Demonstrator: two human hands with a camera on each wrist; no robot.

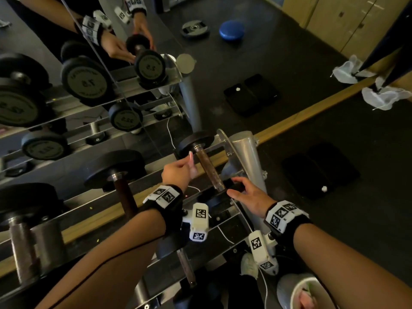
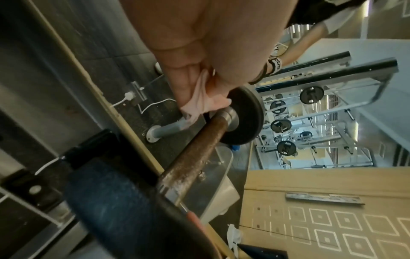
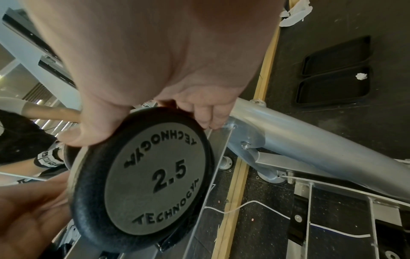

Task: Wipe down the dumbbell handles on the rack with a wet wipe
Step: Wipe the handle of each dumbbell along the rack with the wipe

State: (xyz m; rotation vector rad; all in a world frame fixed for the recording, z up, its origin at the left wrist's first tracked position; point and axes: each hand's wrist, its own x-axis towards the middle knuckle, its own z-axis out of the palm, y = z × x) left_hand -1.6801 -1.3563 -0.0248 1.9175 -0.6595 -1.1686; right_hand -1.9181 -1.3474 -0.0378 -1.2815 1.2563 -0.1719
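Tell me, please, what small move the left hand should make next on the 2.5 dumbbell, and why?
Probably bring the left hand down so its wet wipe wraps the handle. The wipe hangs just beside the far end, not yet touching it, while the right hand grips the near head.

One left hand [image 1: 176,172], one right hand [image 1: 249,197], one pink wipe [image 2: 199,103], one dumbbell [image 1: 208,168] marked 2.5, two more beside it on the top rail [image 1: 73,201], a fourth lower down, two black floor mats [image 1: 318,170], one white bin [image 1: 287,286], two wrist cameras [image 1: 198,221].
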